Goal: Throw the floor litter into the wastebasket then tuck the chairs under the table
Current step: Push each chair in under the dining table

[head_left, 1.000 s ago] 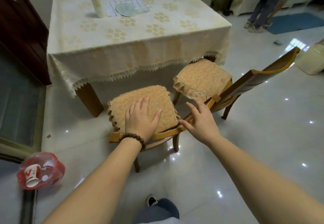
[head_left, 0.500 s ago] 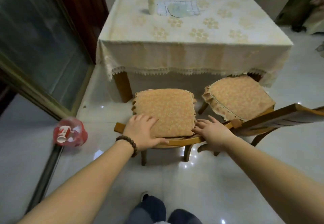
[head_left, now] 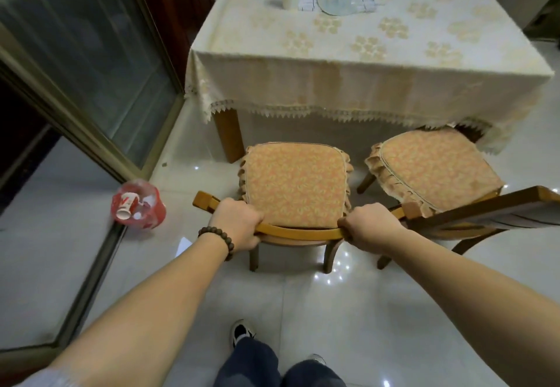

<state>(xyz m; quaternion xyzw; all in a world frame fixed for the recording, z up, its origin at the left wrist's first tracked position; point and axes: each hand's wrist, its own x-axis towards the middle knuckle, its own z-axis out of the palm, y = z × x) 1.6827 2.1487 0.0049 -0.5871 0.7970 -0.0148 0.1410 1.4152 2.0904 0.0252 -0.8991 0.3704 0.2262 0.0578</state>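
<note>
Both the left hand (head_left: pixel 237 223) and the right hand (head_left: pixel 372 226) grasp the curved backrest (head_left: pixel 298 232) of the near cushioned chair (head_left: pixel 295 187). A second cushioned chair (head_left: pixel 433 166) stands just beyond the right hand, both before the table (head_left: pixel 348 62). Left of the left hand sits one red wastebasket (head_left: pixel 138 207) holding a paper cup (head_left: pixel 125 204); its red print is unreadable.

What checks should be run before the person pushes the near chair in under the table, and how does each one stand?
1. Left hand grips the backrest rail: ok.
2. Right hand grips the same rail: ok.
3. Near chair faces the table: ok.
4. Second chair apart from it: ok.
5. Floor under the table free: cannot tell, the cloth hides it.
6. Litter in the wastebasket: ok, a cup lies inside.
</note>
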